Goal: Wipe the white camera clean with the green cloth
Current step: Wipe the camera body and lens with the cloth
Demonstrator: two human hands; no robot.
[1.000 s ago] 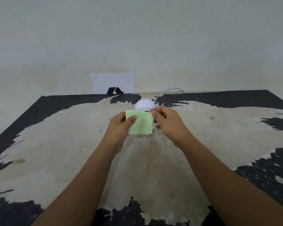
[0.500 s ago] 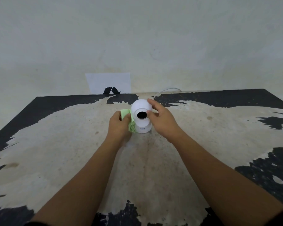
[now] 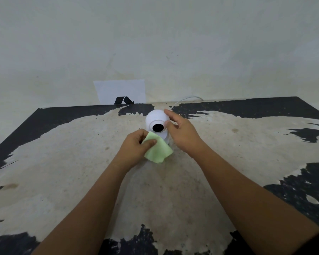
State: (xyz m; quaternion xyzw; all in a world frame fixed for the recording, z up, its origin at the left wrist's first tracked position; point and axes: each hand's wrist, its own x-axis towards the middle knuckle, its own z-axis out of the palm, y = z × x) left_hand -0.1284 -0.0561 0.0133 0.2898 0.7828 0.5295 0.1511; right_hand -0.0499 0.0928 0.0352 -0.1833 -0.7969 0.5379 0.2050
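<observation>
The white camera [image 3: 156, 117] stands upright on the worn table [image 3: 81, 162], its round head with a black lens facing me. My right hand [image 3: 182, 133] rests on the head's right side, fingers on its top and beside the lens. My left hand [image 3: 134, 148] pinches the green cloth [image 3: 159, 151] between thumb and fingers. The cloth hangs in front of the camera's base and hides most of it; whether it touches the base I cannot tell.
A white cable [image 3: 186, 100] runs from behind the camera to the table's far edge. A white sheet with a black logo [image 3: 121, 92] leans on the wall behind the table. The tabletop is beige with black patches around its edges.
The cloth, first held spread by both hands before the camera, went to its left side, then came down in front of the base. My right hand moved onto the camera's head.
</observation>
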